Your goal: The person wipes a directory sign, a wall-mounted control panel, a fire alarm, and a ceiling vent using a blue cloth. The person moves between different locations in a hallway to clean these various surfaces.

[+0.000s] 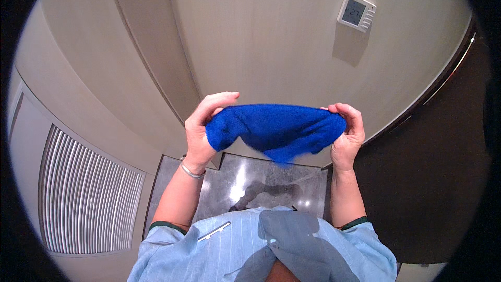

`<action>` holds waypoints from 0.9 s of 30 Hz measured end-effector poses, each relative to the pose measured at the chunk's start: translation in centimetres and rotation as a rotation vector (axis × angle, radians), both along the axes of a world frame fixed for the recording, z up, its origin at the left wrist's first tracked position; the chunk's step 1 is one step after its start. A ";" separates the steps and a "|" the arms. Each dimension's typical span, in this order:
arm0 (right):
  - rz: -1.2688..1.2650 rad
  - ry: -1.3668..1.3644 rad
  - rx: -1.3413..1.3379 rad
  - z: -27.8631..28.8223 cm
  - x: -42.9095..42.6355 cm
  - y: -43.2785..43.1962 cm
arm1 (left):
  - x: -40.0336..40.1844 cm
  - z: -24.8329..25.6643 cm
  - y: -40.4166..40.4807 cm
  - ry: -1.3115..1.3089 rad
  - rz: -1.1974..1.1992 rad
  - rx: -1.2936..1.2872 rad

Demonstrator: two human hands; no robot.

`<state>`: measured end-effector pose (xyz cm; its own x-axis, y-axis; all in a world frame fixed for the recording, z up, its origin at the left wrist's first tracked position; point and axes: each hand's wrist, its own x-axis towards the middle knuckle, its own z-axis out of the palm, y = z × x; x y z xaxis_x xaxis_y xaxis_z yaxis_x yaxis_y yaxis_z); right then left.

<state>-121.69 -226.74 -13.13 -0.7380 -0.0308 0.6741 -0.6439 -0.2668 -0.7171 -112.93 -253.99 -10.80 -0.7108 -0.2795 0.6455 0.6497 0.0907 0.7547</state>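
Note:
A blue cloth (278,129) is stretched between my two hands in front of my chest, with its lower middle part hanging in a blurred point. My left hand (203,129) grips the cloth's left end, thumb raised above it, and a silver bangle circles that wrist. At the right end, my right hand (347,133) holds the cloth with curled fingers. Parts of the fingers on both sides are hidden behind the fabric.
A pale wall rises ahead, bearing a white thermostat (357,11) at the upper right. A louvred panel (90,199) is at the left, a dark brown door or panel (422,188) at the right. Glossy grey floor (254,180) shows below the cloth.

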 end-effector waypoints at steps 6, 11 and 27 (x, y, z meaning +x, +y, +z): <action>0.008 -0.140 0.258 -0.1 0.0 0.7 | 0.8 -4.2 -3.5 -0.288 -0.274 -0.095; 0.115 -0.494 0.360 -3.1 -2.2 1.5 | 0.3 -8.7 -4.4 -0.681 -0.667 0.365; -0.270 -0.146 0.855 -5.3 0.6 -3.6 | -1.2 -12.5 3.6 -0.849 -0.439 0.733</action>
<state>-121.12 -230.37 -18.42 -0.8688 -0.2913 0.4005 -0.4949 0.5403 -0.6806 -114.09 -250.37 -23.32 -0.9584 -0.0120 -0.2853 -0.2111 -0.6429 0.7362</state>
